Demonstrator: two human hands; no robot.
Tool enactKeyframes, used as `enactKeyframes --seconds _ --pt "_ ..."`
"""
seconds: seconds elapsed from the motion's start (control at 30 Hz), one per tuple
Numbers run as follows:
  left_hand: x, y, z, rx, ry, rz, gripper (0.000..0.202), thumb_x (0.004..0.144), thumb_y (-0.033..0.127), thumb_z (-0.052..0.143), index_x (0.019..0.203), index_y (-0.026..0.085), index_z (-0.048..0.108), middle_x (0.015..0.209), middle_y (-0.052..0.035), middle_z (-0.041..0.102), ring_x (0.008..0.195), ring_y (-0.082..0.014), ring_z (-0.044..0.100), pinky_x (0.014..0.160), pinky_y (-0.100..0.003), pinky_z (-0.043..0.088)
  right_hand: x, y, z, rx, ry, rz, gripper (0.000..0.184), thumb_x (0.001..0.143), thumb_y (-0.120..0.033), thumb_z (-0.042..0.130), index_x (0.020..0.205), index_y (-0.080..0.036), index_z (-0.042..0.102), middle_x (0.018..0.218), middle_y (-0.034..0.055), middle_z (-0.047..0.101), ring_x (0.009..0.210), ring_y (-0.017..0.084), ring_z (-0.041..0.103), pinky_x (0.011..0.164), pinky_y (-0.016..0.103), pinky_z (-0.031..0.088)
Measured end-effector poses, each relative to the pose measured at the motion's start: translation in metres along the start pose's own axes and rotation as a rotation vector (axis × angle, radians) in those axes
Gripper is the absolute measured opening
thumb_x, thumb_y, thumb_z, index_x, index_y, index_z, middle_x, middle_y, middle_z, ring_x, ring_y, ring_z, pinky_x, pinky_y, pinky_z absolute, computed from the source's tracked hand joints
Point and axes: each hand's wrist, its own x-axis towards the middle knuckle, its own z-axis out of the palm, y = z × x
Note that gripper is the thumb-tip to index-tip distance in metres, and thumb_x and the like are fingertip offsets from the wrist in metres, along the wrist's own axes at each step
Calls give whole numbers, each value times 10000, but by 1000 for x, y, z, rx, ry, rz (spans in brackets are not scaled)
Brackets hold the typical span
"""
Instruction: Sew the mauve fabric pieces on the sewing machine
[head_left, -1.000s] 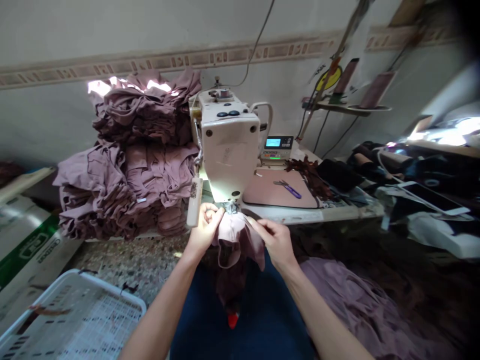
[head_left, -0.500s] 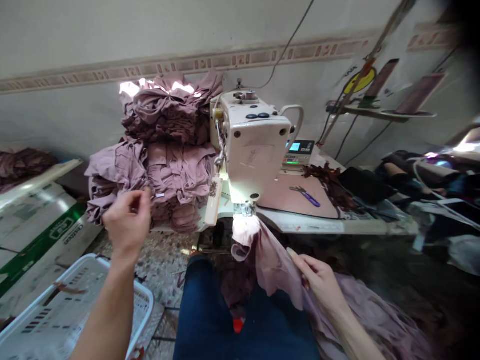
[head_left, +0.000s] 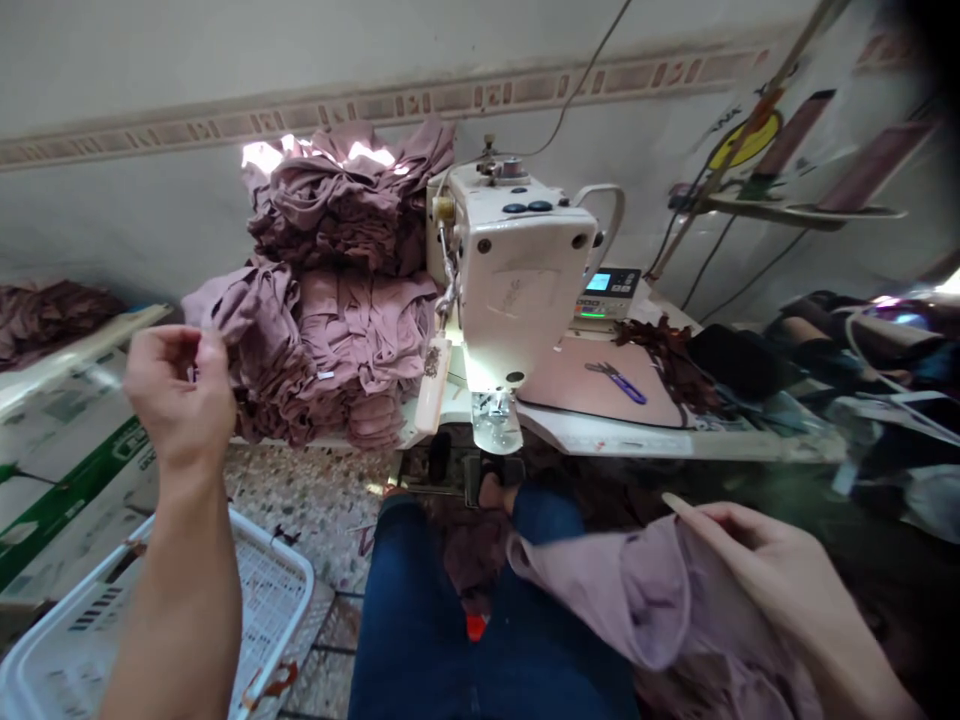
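Both hands are well apart. My left hand (head_left: 178, 385) is raised with its fingertips (head_left: 204, 345) pinched together, closed on itself; whether a thread lies between them is too small to tell. It sits just in front of the left edge of two stacked piles of mauve garments (head_left: 337, 340). My right hand (head_left: 757, 565) is down by my right thigh, its fingers closed on the loose cloth of a mauve garment (head_left: 622, 600), which bunches across my lap over my blue jeans (head_left: 420, 620).

Ahead of me, the piles stand beside the white industrial sewing machine (head_left: 517, 270), and its lit needle area (head_left: 495, 420) is well away from both hands. Behind the machine head is a small control box (head_left: 607, 293) with a glowing screen. On the white sewing table (head_left: 600, 440) lies a pink mat (head_left: 592, 395), with purple-handled snips (head_left: 616, 382) on it and dark brown scraps (head_left: 664, 360) at its right edge. Below my left arm sits a white plastic basket (head_left: 232, 610), and past it leans a cardboard carton (head_left: 67, 470) with a green band.
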Motion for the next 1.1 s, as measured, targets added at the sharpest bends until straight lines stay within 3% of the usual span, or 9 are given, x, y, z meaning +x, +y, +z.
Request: enactKeyframes --seconds 0.17,0.27,0.37,0.47,0.53,0.63,0.73,0.93,1.1 --pt "-61 47 -20 -245 19 138 199 904 293 759 1003 126 719 803 -15 689 614 -119 615 580 -213 501 -20 -12 45 81 -186 -83 511 686 -719 844 762 -214 863 782 113 818 722 317 755 625 350 587" --pt "-126 65 -21 -410 -277 18 213 941 332 769 1088 190 709 893 -30 757 653 -143 683 605 -237 569 -67 -45 102 266 -430 -130 516 855 -686 779 664 -207 804 539 61 694 504 231 651 505 305 533" --pt "-196 69 -13 -604 -733 -292 216 1051 406 664 1141 214 708 771 2 739 597 -139 671 614 -239 582 -108 -75 155 354 -466 -257 352 840 -557 872 947 -222 875 907 100 838 667 235 718 524 276 548" --pt "-250 62 -3 -674 -948 -516 310 1035 484 677 970 188 742 747 -24 740 634 -173 697 586 -246 567 -122 -88 194 422 -582 -278 518 863 -462 864 1317 -231 770 1129 97 823 727 215 722 597 277 578" --pt "-268 53 2 -668 -1002 -564 357 1031 506 673 917 177 752 759 -46 753 689 -201 720 636 -271 587 -117 -87 207 372 -601 -284 329 933 -434 780 1170 -206 782 921 57 800 708 213 700 651 289 566" --pt "-268 40 6 -596 -1070 -491 310 1011 479 703 1038 185 798 926 -81 818 838 -242 766 779 -314 613 -99 -80 203 216 -568 -333 243 993 -403 693 895 -202 788 774 39 727 716 223 684 688 301 531" --pt "-255 32 6 -557 -1327 -296 260 952 401 780 1112 200 820 1016 -79 832 879 -245 762 819 -306 592 -80 -76 180 142 -610 -351 169 951 -338 728 918 -208 831 868 56 739 747 219 696 641 274 497" --pt "-239 47 9 -677 -1669 110 342 1078 408 603 943 184 824 883 -78 748 849 -212 683 816 -279 514 -55 -79 137 223 -999 -178 284 861 -459 851 868 -175 846 645 -14 650 546 133 558 514 220 386" --pt "-235 66 15 -855 -1732 51 429 1081 502 595 943 177 837 1175 -140 759 1074 -248 714 978 -329 533 -40 -76 119 317 -1201 -155 428 911 -583 819 892 -162 893 630 7 669 520 124 583 516 213 439"
